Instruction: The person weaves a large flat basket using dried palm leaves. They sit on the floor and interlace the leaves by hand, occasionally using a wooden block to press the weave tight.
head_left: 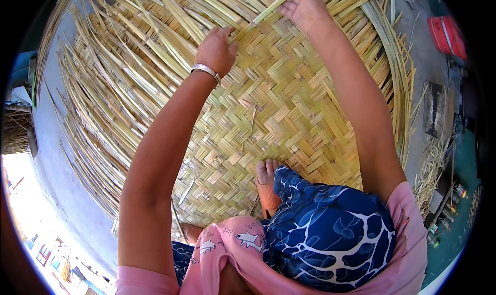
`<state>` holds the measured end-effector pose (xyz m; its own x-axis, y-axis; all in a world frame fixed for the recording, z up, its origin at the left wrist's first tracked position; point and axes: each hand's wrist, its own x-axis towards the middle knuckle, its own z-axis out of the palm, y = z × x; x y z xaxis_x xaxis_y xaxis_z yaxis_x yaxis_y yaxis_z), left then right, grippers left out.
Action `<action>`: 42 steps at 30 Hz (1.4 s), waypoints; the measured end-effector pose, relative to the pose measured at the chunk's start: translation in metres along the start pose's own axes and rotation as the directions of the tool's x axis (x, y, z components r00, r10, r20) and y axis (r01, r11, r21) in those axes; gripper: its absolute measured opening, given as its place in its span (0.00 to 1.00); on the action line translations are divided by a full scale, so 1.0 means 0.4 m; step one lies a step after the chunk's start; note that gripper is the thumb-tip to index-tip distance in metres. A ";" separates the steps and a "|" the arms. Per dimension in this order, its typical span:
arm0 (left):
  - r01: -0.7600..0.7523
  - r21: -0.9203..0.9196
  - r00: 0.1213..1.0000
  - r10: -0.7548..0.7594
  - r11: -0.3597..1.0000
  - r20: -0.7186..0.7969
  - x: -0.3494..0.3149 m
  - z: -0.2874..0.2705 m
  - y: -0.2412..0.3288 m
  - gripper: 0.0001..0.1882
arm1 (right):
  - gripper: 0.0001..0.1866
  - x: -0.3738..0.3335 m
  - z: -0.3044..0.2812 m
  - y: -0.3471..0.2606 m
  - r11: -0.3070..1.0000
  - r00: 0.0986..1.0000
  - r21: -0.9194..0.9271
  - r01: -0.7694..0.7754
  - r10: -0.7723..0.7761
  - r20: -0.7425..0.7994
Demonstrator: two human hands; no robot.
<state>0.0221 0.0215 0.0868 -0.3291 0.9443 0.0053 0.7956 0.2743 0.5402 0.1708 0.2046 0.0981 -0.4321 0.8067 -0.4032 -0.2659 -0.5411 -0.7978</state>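
Note:
A large herringbone mat point(294, 114) woven from flat yellow-green reed strips spreads beneath me. At its far side, a pale reed strip point(269, 9) slants up and right between my hands. My right hand point(306, 11) grips its upper part, fingers curled round it. Lower and to the left, my left hand point(216, 52), with a silver bangle at the wrist, is closed at the strip's lower end, by the edge of the weave. Its fingertips are partly hidden. Long unwoven reed ends point(121, 83) fan out past the weave on the left and far sides.
My bare foot point(266, 173) rests on the mat, close to my blue patterned clothing point(330, 233). Bent reeds point(395, 62) border the right side. Beyond them lie a red bag point(447, 36), a dark board point(436, 109) and loose straw point(433, 165). Grey floor point(77, 176) shows at left.

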 end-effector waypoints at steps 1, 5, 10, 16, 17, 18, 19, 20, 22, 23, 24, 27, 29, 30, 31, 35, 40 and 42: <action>0.047 -0.066 0.998 -0.044 0.997 0.049 0.009 0.002 0.012 0.17 | 0.07 0.028 -0.004 -0.025 0.997 0.995 0.076 0.018 -0.011 -0.097; 0.261 -0.301 0.965 -0.239 0.917 0.111 0.035 0.014 0.028 0.14 | 0.11 0.085 0.053 -0.091 0.855 0.937 -0.426 0.295 -0.347 -0.048; 0.339 -0.343 0.933 -0.361 0.876 -0.001 0.037 0.028 0.046 0.14 | 0.09 -0.028 0.231 -0.097 -0.425 0.169 -0.279 0.861 -0.278 0.946; 0.473 -0.483 0.808 -0.581 0.737 -0.096 0.040 0.043 0.042 0.12 | 0.21 0.001 0.258 0.029 -0.151 0.612 -0.631 0.761 -0.155 0.775; 0.502 -0.559 0.775 -0.630 0.660 -0.048 0.038 0.039 0.042 0.12 | 0.22 0.009 0.259 0.039 -0.054 0.761 -0.759 0.649 0.023 0.649; 0.490 -0.603 0.771 -0.635 0.630 -0.037 0.038 0.043 0.044 0.12 | 0.21 0.032 0.241 0.062 -0.075 0.748 -0.745 0.662 0.010 0.664; 0.477 -0.645 0.768 -0.640 0.597 -0.025 0.039 0.048 0.046 0.12 | 0.20 0.067 0.219 0.098 -0.096 0.735 -0.732 0.675 -0.003 0.678; 0.466 -0.687 0.757 -0.653 0.558 -0.016 0.036 0.049 0.043 0.12 | 0.19 0.070 0.224 0.110 -0.115 0.715 -0.711 0.694 -0.007 0.699; 0.441 -0.754 0.740 -0.673 0.487 -0.002 0.030 0.051 0.038 0.11 | 0.17 0.096 0.248 0.116 -0.165 0.752 -0.735 0.657 0.092 0.652; 0.424 -0.785 0.734 -0.679 0.452 0.005 0.030 0.050 0.038 0.11 | 0.16 0.101 0.259 0.112 -0.194 0.769 -0.745 0.638 0.138 0.624; 0.442 -0.786 0.727 -0.686 0.433 0.031 0.031 0.050 0.037 0.10 | 0.15 0.114 0.259 0.114 -0.166 0.773 -0.755 0.634 0.117 0.623; 0.474 -0.791 0.706 -0.703 0.387 0.079 0.031 0.045 0.034 0.09 | 0.14 0.156 0.265 0.110 0.014 0.813 -0.821 0.570 0.137 0.566; 0.475 -0.802 0.697 -0.711 0.363 0.092 0.032 0.044 0.038 0.09 | 0.15 0.174 0.256 0.101 0.231 0.846 -0.890 0.393 0.287 0.449; 0.474 -0.808 0.700 -0.707 0.350 0.105 0.035 0.046 0.042 0.09 | 0.16 0.198 0.236 0.111 0.349 0.823 -0.856 0.381 0.293 0.486; 0.473 -0.814 0.703 -0.701 0.337 0.118 0.039 0.049 0.046 0.09 | 0.18 0.221 0.212 0.128 0.462 0.801 -0.810 0.361 0.292 0.523; 0.439 -0.839 0.712 -0.695 0.322 0.106 0.032 0.046 0.039 0.09 | 0.25 0.196 0.210 0.126 0.674 0.771 -0.682 0.284 0.263 0.580; 0.426 -0.838 0.715 -0.694 0.340 0.083 0.032 0.038 0.053 0.09 | 0.27 0.104 0.201 0.077 0.640 0.748 -0.717 0.275 0.326 0.578; 0.429 -0.831 0.717 -0.693 0.355 0.074 0.034 0.047 0.050 0.09 | 0.24 0.091 0.197 0.075 0.566 0.764 -0.743 0.356 0.283 0.581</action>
<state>0.0429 0.0433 0.0819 -0.7493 0.5010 -0.4330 -0.2811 0.3514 0.8930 0.0792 0.1992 0.0949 -0.9054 0.3253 -0.2730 0.3364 0.1570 -0.9285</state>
